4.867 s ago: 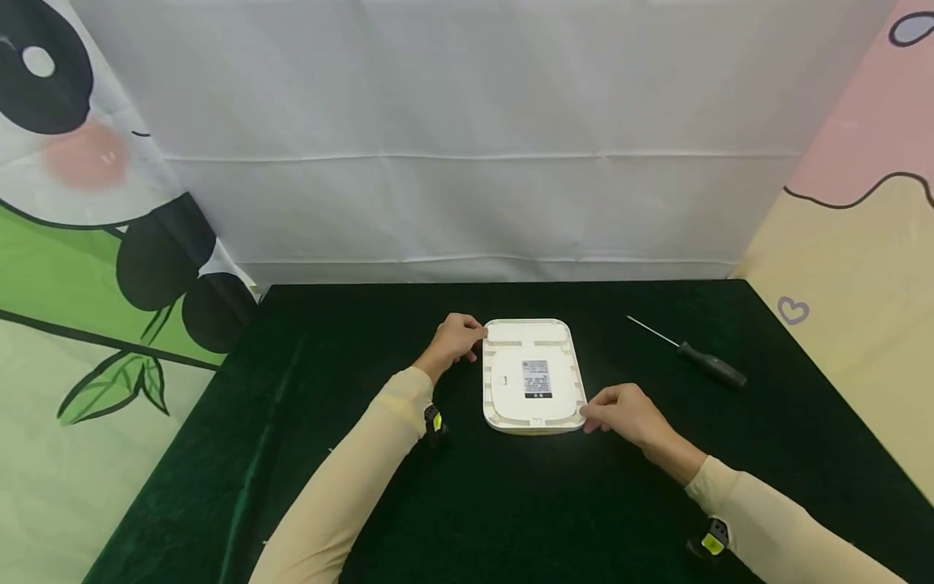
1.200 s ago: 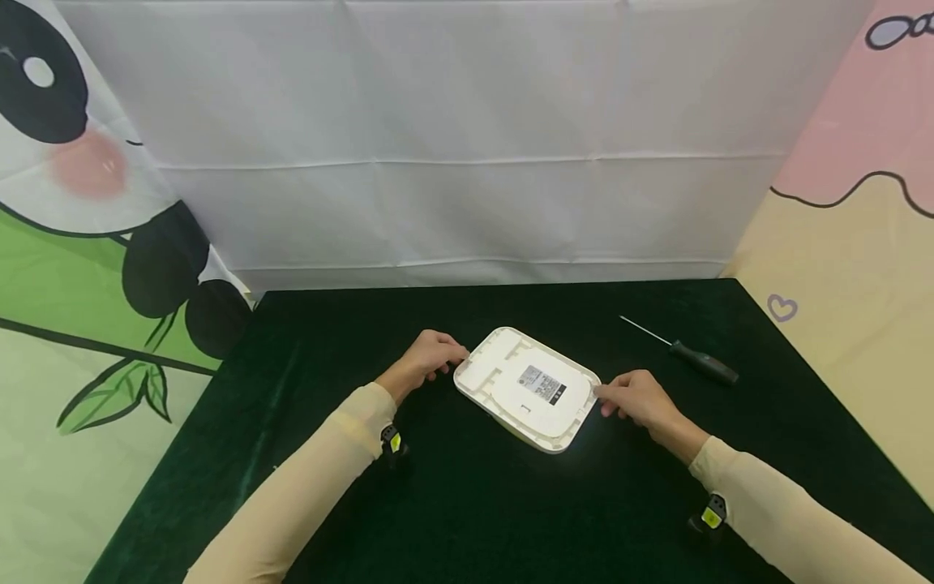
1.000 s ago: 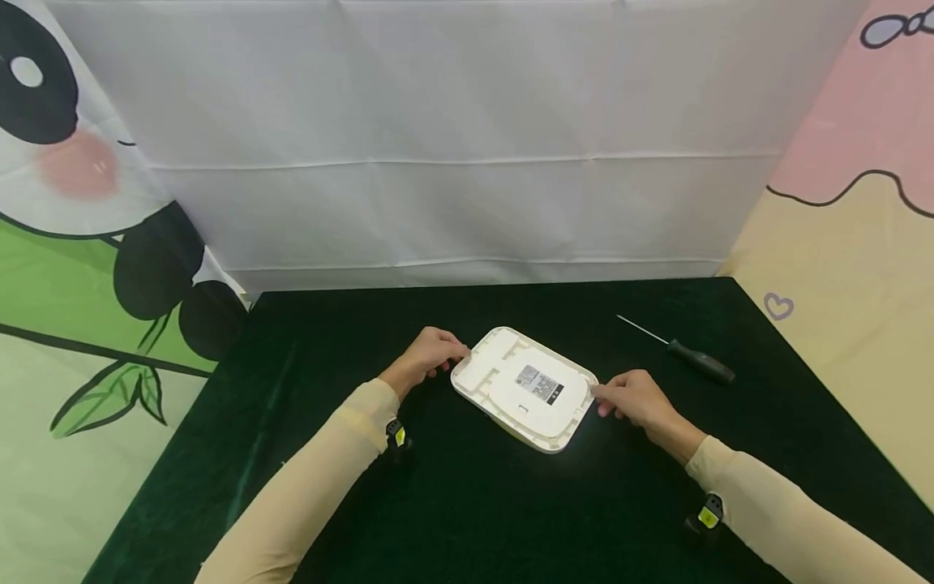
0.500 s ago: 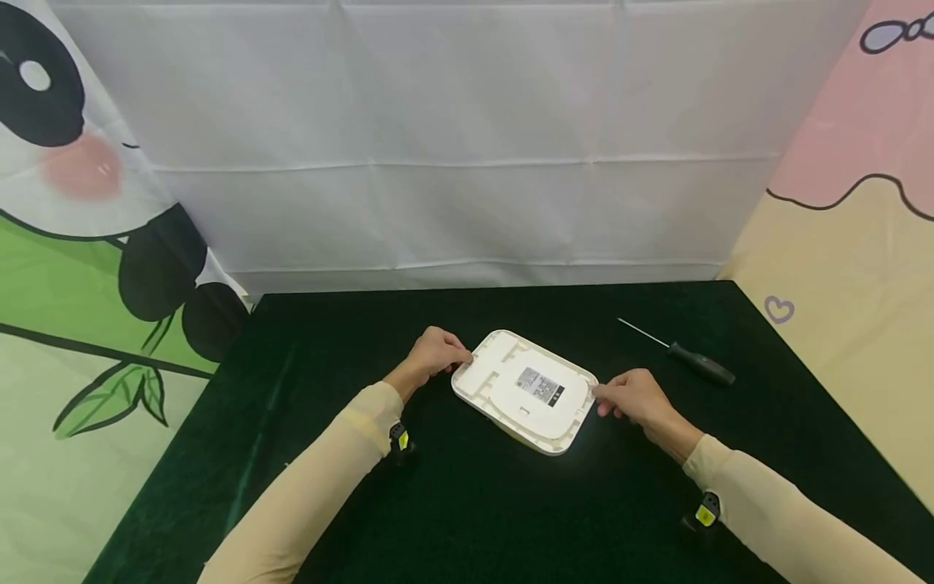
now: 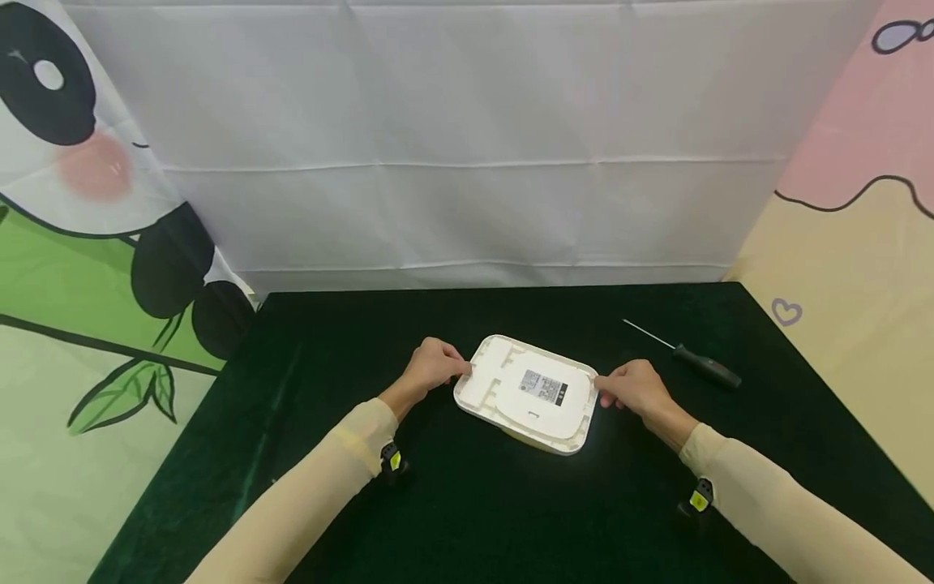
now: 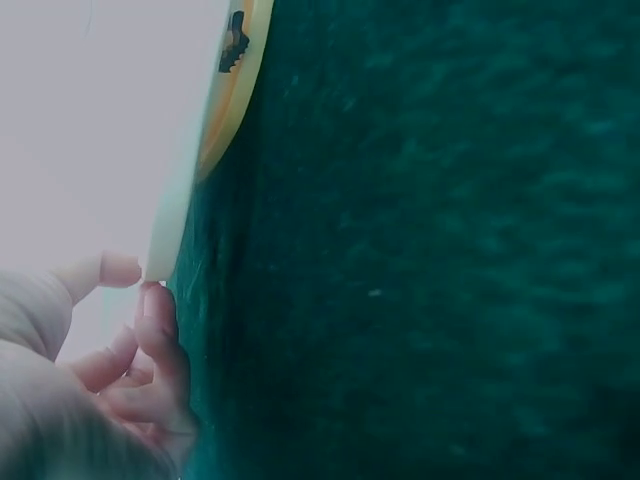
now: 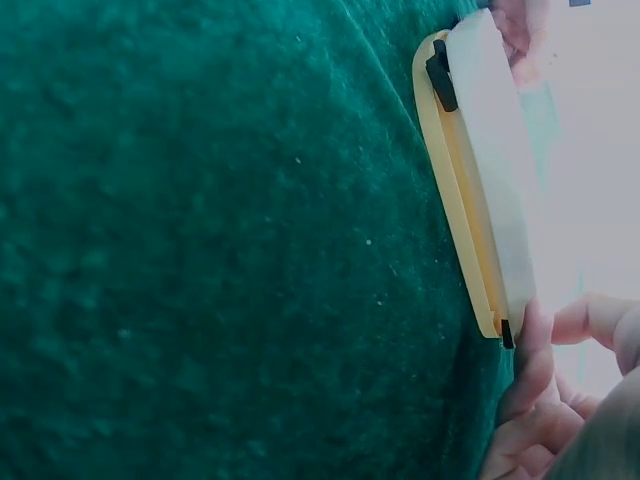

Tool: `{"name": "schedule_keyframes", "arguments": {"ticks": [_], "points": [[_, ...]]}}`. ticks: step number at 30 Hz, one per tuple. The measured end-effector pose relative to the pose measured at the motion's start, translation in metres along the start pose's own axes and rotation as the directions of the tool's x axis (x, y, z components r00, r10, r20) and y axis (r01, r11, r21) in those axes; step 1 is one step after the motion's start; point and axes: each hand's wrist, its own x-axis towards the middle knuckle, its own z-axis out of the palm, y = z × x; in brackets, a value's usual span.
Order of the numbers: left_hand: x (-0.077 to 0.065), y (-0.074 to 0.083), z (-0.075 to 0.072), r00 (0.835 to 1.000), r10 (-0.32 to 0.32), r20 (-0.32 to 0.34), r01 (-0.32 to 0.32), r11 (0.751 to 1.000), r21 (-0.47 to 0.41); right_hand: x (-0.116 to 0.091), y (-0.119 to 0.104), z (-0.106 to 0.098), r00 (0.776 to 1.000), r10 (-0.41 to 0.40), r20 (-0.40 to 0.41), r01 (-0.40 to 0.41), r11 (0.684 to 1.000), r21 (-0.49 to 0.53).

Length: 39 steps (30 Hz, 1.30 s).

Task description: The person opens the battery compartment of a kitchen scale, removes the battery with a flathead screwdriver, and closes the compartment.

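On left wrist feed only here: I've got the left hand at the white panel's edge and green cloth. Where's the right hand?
Observer: Head view shows the right hand pinching the white panel at the end opposite the left hand.
Operator: Any tools nearby?
Observer: Yes, a screwdriver lies on the green cloth beyond the right hand, untouched, tip pointing away and to the left.
Operator: Panel's upper face is washed out for me. Anything on it?
Observer: A printed label, with a dark band at the end nearer the right hand. Print's too small to read.
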Motion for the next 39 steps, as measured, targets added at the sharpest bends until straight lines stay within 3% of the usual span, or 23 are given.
{"name": "schedule_keyframes", "arguments": {"ticks": [6, 14, 24, 39], "points": [[-0.012, -0.005, 0.003, 1.0, -0.001, -0.024, 0.001, 1.0, -0.005, 0.008, -0.004, -0.002, 1.0, -0.011, -0.011, 0.011, 0.999, -0.031], [-0.028, -0.008, 0.011, 0.999, -0.032, -0.007, 0.032, 0.999, -0.027, 0.02, -0.006, -0.004, 1.0, -0.006, -0.017, 0.005, 0.998, -0.059], [-0.045, -0.006, 0.02, 1.0, -0.016, -0.005, 0.016, 0.999, -0.028, 0.03, -0.006, -0.008, 0.999, -0.027, -0.033, 0.024, 0.996, -0.089], [-0.047, -0.005, 0.018, 1.0, 0.003, -0.008, -0.003, 1.0, 0.012, 0.031, -0.006, -0.01, 0.998, -0.063, -0.022, 0.06, 0.992, -0.107]]}}
